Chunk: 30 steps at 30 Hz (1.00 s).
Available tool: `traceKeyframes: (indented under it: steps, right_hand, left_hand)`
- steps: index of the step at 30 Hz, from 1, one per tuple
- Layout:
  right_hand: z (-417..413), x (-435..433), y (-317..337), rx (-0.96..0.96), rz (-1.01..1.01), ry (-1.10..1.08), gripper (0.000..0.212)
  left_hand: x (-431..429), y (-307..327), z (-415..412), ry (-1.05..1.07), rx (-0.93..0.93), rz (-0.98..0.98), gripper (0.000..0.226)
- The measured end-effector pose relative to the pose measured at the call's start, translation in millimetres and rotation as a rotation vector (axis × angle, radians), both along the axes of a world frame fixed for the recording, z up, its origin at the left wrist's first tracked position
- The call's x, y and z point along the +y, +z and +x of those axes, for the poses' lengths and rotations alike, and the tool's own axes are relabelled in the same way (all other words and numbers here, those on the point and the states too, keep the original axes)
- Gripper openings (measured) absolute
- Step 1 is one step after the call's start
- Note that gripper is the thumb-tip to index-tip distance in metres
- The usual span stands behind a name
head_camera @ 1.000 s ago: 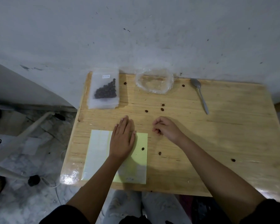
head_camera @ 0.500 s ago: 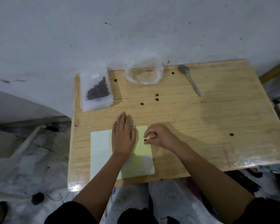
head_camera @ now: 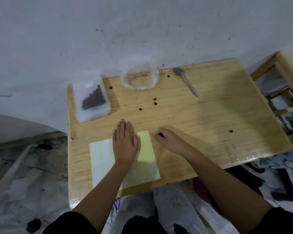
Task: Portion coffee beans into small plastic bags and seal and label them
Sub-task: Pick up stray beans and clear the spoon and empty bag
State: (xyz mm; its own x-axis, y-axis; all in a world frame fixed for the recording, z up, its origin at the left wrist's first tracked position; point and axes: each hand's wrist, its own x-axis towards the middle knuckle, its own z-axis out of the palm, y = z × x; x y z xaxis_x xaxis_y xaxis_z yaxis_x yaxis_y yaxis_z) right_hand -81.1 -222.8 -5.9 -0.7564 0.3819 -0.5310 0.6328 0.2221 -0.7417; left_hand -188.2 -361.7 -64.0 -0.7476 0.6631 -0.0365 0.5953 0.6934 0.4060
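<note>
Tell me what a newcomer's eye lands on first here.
The left hand lies flat on a yellow-green sheet at the near edge of the table, the right hand curled beside its right edge. At the far left corner a clear bag of coffee beans tops a stack of bags, with loose beans scattered mid-table.

A person's left hand (head_camera: 124,142) lies flat on a pale yellow-green rectangular sheet (head_camera: 145,146) on a light wooden table (head_camera: 210,124), the right hand (head_camera: 169,141) just beside it with fingers curled, their contents unclear. Beyond the left hand sits a stack of clear plastic bags (head_camera: 91,114), the top one holding dark coffee beans (head_camera: 93,101); beyond the right lie loose brown beans (head_camera: 155,103), a crumpled clear plastic bag (head_camera: 139,80) and a grey metal spoon (head_camera: 186,81).
</note>
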Motion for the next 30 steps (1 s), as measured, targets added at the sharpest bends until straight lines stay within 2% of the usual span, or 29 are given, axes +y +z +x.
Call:
traceKeyframes:
  steps: [3, 5, 6, 9, 10, 14, 20, 24, 28, 30]
  right_hand:
    - [14.6, 12.3, 5.9, 0.143, -0.333, -0.412, 0.023]
    - [26.0, 17.8, 7.9, 0.250, -0.501, -0.577, 0.023]
    - [30.9, 18.9, 7.9, 0.245, -0.457, -0.555, 0.021]
    - [42.0, 14.4, 2.2, 0.089, -0.086, -0.292, 0.004]
    - [44.3, 12.5, -0.9, 0.064, -0.022, -0.242, 0.007]
    - [46.2, 6.3, -9.4, 0.069, 0.006, -0.197, 0.019]
    - [43.1, 7.1, -8.5, 0.052, 0.061, -0.132, 0.014]
    - [42.1, 8.5, -6.3, -0.003, 0.105, -0.023, 0.009]
    - [42.3, 10.9, -3.6, -0.063, 0.252, 0.151, 0.014]
    - [42.6, 11.2, -3.1, -0.075, 0.259, 0.160, 0.016]
  left_hand:
    - [1.6, 0.7, 0.1, 0.007, -0.008, 0.005, 0.062]
    - [2.3, 1.2, 0.9, 0.013, -0.010, 0.004, 0.062]
    - [2.3, 1.2, 1.2, 0.012, -0.006, 0.002, 0.061]
    - [1.8, -0.3, 0.7, 0.007, -0.001, -0.005, 0.061]
    - [1.6, -0.7, 0.5, 0.005, 0.000, -0.009, 0.061]
    - [0.9, -0.4, 0.5, -0.004, 0.000, -0.018, 0.063]
    - [4.8, 1.9, 3.8, 0.005, 0.000, -0.007, 0.063]
    - [10.1, 2.2, 10.1, -0.077, 0.004, 0.012, 0.059]
    - [20.3, 2.6, 17.8, -0.136, -0.012, 0.018, 0.059]
    - [26.4, 3.9, 20.8, -0.171, -0.011, 0.021, 0.060]
